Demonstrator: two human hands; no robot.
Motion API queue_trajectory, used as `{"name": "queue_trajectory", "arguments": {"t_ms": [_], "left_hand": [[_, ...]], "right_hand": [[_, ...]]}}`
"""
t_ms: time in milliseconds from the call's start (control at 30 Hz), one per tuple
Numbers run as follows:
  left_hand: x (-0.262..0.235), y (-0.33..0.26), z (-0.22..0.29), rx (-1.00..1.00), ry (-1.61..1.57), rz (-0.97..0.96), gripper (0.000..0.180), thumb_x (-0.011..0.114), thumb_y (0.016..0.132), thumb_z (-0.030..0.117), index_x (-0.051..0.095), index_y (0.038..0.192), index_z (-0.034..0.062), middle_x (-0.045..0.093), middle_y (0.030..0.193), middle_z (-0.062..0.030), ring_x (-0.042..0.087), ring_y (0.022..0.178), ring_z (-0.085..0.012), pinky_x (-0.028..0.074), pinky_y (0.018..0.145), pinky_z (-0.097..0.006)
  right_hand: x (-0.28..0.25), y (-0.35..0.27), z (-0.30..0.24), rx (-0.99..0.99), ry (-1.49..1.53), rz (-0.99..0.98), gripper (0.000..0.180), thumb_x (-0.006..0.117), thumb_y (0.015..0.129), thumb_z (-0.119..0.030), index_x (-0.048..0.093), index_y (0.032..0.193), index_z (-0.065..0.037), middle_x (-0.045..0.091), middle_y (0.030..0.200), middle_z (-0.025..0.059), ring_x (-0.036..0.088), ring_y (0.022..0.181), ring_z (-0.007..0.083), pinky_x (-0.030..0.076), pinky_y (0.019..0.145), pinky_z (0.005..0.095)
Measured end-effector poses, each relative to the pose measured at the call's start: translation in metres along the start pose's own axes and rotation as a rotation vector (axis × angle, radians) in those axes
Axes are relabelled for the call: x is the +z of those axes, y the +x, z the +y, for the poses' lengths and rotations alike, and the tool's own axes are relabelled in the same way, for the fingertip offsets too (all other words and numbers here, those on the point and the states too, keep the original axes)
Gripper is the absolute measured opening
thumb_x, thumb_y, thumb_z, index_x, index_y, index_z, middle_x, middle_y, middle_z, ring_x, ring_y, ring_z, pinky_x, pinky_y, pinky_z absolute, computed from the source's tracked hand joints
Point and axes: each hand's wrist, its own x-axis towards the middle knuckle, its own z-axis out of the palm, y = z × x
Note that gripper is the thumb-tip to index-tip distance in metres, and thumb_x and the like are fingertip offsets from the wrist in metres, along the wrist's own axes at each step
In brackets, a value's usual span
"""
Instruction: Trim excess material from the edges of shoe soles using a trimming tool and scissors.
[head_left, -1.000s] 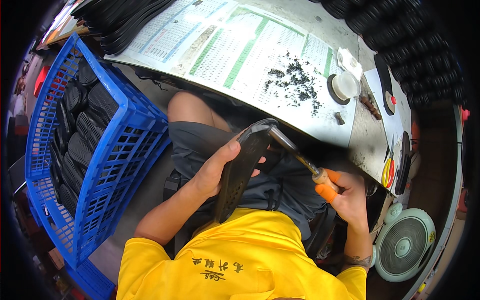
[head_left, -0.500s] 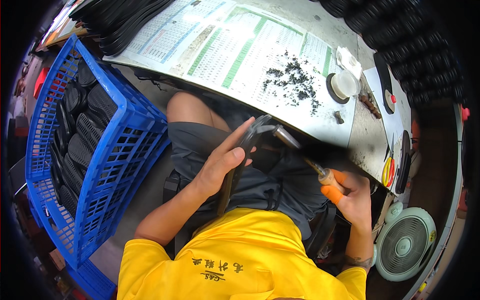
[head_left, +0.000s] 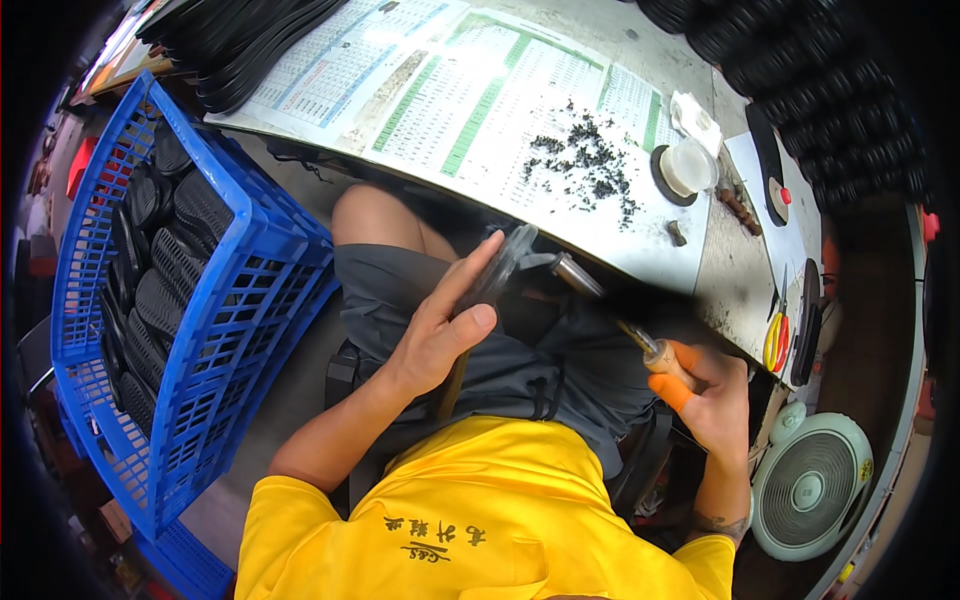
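At a cluttered workbench, seen from above, a seated person in a yellow shirt and grey shorts works over the lap; the left hand (head_left: 440, 335) grasps a dark shoe sole (head_left: 490, 285) edge-on, fingers stretched along its face and thumb pressed on the near side, holding it tilted just below the bench edge, while the right hand (head_left: 712, 395) is clenched round the orange handle of a knife (head_left: 640, 345) whose metal end reaches up to the sole's top. By the look of it, the trimming is midway: a scatter of black shavings (head_left: 590, 170) lies on the chart-covered bench (head_left: 450, 100), suggesting earlier cuts, yet the blue crate (head_left: 235, 310) at the person's left is well stocked with black soles, and whether those are finished or waiting cannot be told. More dark soles are stacked in rows along the bench's far left and far right corners. Near the shavings stand a small round dish (head_left: 685, 170) and a crumpled white scrap; yellow-handled scissors (head_left: 777, 335) hang at the bench's right edge. Below them, on the floor beside the right forearm, sits a small pale fan (head_left: 810, 485). The floor under the crate is grey concrete, and the room's edges fall dark in the curved view
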Motion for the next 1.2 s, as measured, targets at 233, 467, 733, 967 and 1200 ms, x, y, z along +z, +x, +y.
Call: {"name": "queue_trajectory", "arguments": {"t_ms": [233, 467, 733, 967, 1200], "left_hand": [[0.000, 0.000, 0.002, 0.069, 0.190, 0.045, 0.097, 0.066, 0.103, 0.058, 0.034, 0.177, 0.0046, 0.057, 0.148, -0.0062, 0.056, 0.128, -0.0144, 0.045, 0.112, -0.031], [0.000, 0.000, 0.004, 0.110, 0.147, 0.022, 0.079, 0.068, 0.105, 0.034, 0.040, 0.172, 0.0012, 0.050, 0.162, -0.0187, 0.049, 0.150, -0.0275, 0.033, 0.127, -0.038], [0.000, 0.000, 0.000, 0.104, 0.212, 0.053, 0.091, 0.068, 0.103, 0.051, 0.038, 0.175, 0.0045, 0.055, 0.139, -0.0047, 0.054, 0.113, -0.0133, 0.045, 0.105, -0.029], [0.001, 0.000, 0.002, 0.123, 0.246, 0.050, 0.092, 0.069, 0.103, 0.053, 0.039, 0.174, 0.0037, 0.055, 0.140, -0.0056, 0.054, 0.115, -0.0139, 0.045, 0.106, -0.029], [0.003, 0.000, 0.002, -0.054, -0.137, -0.017, 0.094, 0.064, 0.106, 0.058, 0.032, 0.178, 0.0073, 0.055, 0.157, -0.0097, 0.056, 0.137, -0.0196, 0.047, 0.116, -0.036]], "right_hand": [[-0.010, -0.007, -0.019, -0.078, -0.150, -0.028, 0.037, 0.094, 0.081, -0.008, 0.085, 0.116, 0.000, 0.051, 0.067, 0.0066, 0.049, 0.056, 0.0158, 0.036, 0.055, 0.0337], [-0.009, -0.009, -0.019, -0.035, -0.141, -0.034, 0.036, 0.094, 0.080, -0.008, 0.085, 0.115, 0.000, 0.049, 0.067, 0.0066, 0.047, 0.056, 0.0155, 0.035, 0.054, 0.0335], [-0.009, -0.004, -0.016, -0.070, -0.144, -0.011, 0.034, 0.094, 0.082, -0.008, 0.084, 0.113, 0.001, 0.050, 0.066, 0.0071, 0.047, 0.056, 0.0155, 0.036, 0.054, 0.0333], [-0.009, 0.001, 0.000, 0.054, -0.048, -0.017, 0.034, 0.093, 0.083, -0.009, 0.084, 0.114, 0.002, 0.055, 0.067, 0.0075, 0.049, 0.058, 0.0140, 0.038, 0.056, 0.0323], [0.008, -0.005, 0.015, 0.034, 0.152, 0.016, 0.036, 0.092, 0.083, -0.006, 0.084, 0.117, 0.001, 0.058, 0.071, 0.0051, 0.051, 0.061, 0.0127, 0.038, 0.057, 0.0306]]}}
